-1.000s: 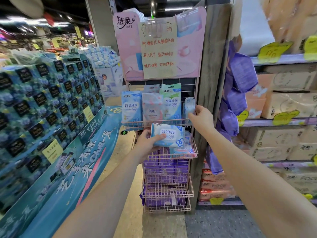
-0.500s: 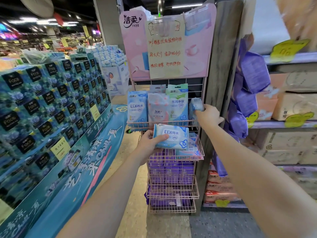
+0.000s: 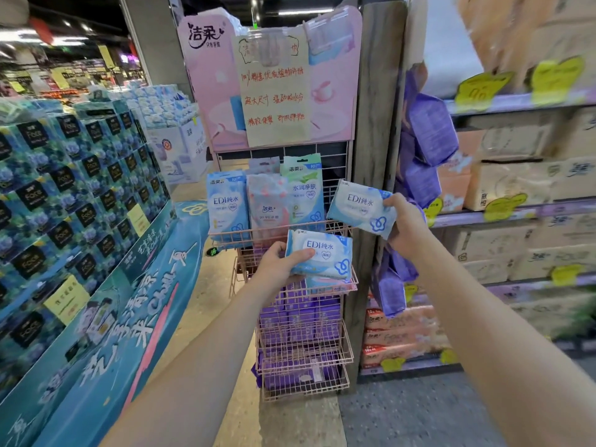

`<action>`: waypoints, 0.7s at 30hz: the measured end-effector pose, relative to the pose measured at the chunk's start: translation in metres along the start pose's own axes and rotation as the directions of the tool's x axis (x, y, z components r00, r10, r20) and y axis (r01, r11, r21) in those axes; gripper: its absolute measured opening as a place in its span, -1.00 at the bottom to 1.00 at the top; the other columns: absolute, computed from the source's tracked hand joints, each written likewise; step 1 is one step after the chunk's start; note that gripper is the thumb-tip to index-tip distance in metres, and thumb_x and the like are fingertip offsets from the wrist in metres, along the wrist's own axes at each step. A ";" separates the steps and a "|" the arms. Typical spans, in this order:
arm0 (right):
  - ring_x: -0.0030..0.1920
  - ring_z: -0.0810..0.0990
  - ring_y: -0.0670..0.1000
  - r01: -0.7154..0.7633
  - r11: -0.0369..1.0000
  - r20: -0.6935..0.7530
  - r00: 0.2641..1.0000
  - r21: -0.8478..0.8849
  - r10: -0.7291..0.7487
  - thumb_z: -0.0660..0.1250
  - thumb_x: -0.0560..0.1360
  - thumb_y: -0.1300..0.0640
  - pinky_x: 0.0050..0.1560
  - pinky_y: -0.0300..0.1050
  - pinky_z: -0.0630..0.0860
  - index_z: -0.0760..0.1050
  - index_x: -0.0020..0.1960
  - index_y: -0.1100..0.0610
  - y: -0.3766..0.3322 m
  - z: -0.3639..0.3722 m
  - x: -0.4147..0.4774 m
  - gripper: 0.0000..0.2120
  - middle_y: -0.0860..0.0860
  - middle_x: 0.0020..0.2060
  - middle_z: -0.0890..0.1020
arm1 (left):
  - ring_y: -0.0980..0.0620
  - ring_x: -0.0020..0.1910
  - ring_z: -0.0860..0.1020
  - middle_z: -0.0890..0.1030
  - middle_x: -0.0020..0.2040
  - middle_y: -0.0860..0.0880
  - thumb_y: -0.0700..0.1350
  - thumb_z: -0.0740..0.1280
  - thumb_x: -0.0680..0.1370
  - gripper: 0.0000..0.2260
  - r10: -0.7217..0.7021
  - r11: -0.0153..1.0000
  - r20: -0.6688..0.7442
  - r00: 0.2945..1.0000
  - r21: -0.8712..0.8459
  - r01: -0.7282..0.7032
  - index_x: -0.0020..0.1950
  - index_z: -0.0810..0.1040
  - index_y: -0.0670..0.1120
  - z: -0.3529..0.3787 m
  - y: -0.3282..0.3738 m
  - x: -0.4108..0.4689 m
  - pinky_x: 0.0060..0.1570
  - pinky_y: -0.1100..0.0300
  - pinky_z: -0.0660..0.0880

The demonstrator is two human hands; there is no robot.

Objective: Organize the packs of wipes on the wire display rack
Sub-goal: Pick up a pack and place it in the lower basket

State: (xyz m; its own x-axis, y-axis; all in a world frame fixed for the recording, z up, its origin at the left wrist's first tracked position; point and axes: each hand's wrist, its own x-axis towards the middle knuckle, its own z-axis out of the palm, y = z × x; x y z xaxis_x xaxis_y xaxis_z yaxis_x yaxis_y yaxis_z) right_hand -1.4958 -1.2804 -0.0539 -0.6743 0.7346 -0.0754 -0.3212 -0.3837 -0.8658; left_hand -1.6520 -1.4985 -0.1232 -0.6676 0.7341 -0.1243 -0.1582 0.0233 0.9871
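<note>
A pink wire display rack [image 3: 340, 359] stands ahead with several basket tiers. Its top basket holds three upright packs: a blue EDI pack [image 3: 227, 204], a pink pack [image 3: 269, 208] and a green pack [image 3: 304, 188]. My left hand [image 3: 279, 264] grips a blue EDI wipes pack [image 3: 322, 253] flat in front of the second tier. My right hand [image 3: 404, 225] holds another blue EDI pack [image 3: 359, 204], tilted, at the right end of the top basket. More packs [image 3: 329, 283] lie in the second tier under the left-hand pack. Purple packs [image 3: 300, 324] fill the lower tiers.
A pink header board with a handwritten sign [image 3: 274, 88] tops the rack. A wooden post [image 3: 374, 124] stands right beside it, with hanging purple packs [image 3: 429, 133] and shelves of tissue boxes [image 3: 516, 185] further right. A tall teal stack of boxes [image 3: 71, 195] fills the left.
My right hand has drawn a blue EDI pack out from the right end of the top basket and turned its face toward me. My left hand keeps its pack in the same place.
</note>
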 end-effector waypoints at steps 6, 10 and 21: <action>-0.14 0.73 0.14 -0.119 0.993 0.025 0.993 0.004 0.119 0.08 0.56 0.22 -0.26 -0.09 0.66 0.47 0.29 0.22 0.024 -0.017 -0.027 -0.64 0.23 0.08 0.67 | -0.02 -0.04 0.76 0.72 0.10 -0.10 -0.03 0.63 0.43 -0.55 -0.024 0.997 0.025 0.999 0.074 0.022 0.15 0.50 -0.14 0.000 -0.018 0.001 -0.15 0.09 0.69; -0.09 0.74 0.09 -0.100 0.994 -0.012 0.995 0.055 0.100 0.10 0.59 0.22 -0.27 -0.08 0.65 0.45 0.30 -0.01 0.043 -0.022 -0.035 -0.65 0.05 0.07 0.72 | -0.05 -0.01 0.76 0.72 0.12 -0.12 -0.04 0.62 0.44 -0.57 -0.055 0.995 0.025 0.998 0.085 0.052 0.13 0.49 -0.13 -0.009 -0.033 -0.004 -0.11 0.07 0.69; -0.12 0.72 0.15 -0.120 0.992 0.100 0.987 -0.030 0.122 0.30 0.54 0.40 -0.21 0.02 0.68 0.46 0.10 0.08 0.122 -0.004 -0.027 -0.74 0.14 -0.04 0.71 | -0.08 0.01 0.75 0.67 0.20 -0.14 -0.06 0.64 0.43 -0.51 -0.119 0.992 -0.035 0.992 0.033 0.120 0.22 0.48 -0.14 -0.056 -0.085 -0.017 -0.09 0.05 0.69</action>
State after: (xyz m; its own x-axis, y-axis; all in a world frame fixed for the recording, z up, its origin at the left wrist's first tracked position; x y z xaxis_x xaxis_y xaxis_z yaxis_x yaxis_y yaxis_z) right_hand -1.5147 -1.3448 -0.1596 -0.7715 0.6225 -0.1311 -0.2176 -0.4518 -0.8652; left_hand -1.6679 -1.5514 -0.2110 -0.6690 0.7020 -0.2441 -0.2131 0.1334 0.9679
